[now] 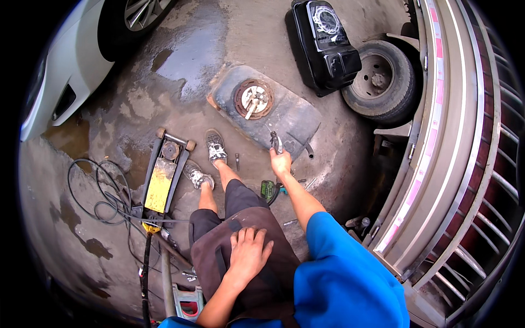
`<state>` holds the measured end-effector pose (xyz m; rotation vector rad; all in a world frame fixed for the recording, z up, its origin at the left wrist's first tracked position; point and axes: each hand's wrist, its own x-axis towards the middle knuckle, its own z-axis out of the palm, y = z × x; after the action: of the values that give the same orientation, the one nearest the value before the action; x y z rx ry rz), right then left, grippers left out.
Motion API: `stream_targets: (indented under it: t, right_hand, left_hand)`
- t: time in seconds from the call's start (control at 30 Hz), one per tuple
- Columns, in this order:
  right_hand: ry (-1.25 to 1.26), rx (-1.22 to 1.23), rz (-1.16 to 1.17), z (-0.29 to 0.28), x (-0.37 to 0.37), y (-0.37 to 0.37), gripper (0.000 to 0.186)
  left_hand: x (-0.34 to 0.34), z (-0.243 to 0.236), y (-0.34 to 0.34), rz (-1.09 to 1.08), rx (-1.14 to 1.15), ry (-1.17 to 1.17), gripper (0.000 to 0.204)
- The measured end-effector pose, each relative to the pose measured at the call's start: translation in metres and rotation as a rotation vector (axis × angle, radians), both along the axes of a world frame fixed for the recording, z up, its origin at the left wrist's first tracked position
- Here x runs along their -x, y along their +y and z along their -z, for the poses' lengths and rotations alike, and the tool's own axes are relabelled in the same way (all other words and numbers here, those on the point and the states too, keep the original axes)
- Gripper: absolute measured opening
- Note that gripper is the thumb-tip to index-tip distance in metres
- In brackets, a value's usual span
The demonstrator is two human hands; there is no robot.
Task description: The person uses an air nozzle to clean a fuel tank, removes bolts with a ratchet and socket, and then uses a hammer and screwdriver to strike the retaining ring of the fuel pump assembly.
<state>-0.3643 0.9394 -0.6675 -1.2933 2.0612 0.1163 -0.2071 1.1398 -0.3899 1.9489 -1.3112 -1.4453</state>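
Note:
My right hand (280, 163) is closed around a pair of pliers (276, 142), held above the near right end of a worn grey fuel tank (287, 112). A round fitting (254, 100) with pale plastic parts and a rusty ring sits in the tank's top. Against the dark brown apron (210, 265) over my lap, my left hand (249, 254) lies flat with its fingers stretched out and nothing in it.
A black tank (314, 68) with a clear bag on it stands beside a truck wheel (380, 79). Leftward are a yellow floor jack (159, 186), a coiled hose (98, 191) and a white car (82, 71). A green-and-black power tool (267, 189) lies near my feet.

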Motion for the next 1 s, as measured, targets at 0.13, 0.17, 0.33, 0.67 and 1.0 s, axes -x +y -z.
stream_targets:
  t: [0.13, 0.17, 0.33, 0.67, 1.0]
  right_hand:
    - [-0.052, 0.066, 0.231, 0.004, 0.014, -0.04, 0.035]
    - [-0.113, 0.012, 0.288, -0.012, -0.013, -0.048, 0.035]
    - [-0.222, 0.026, 0.27, -0.013, -0.045, -0.061, 0.035]
    - [-0.186, 0.1, 0.198, -0.021, -0.061, -0.098, 0.034]
    - [-0.122, 0.246, -0.135, 0.002, -0.109, -0.11, 0.037]
  left_hand:
    - [0.0, 0.008, -0.006, 0.013, -0.007, -0.004, 0.04]
    - [0.002, 0.011, -0.008, 0.013, -0.031, -0.012, 0.04]
    - [0.007, 0.011, -0.024, 0.057, -0.034, 0.002, 0.041]
    - [-0.005, 0.012, -0.062, -0.035, 0.013, -0.047, 0.038]
    - [-0.027, 0.011, -0.072, -0.173, -0.01, -0.071, 0.037]
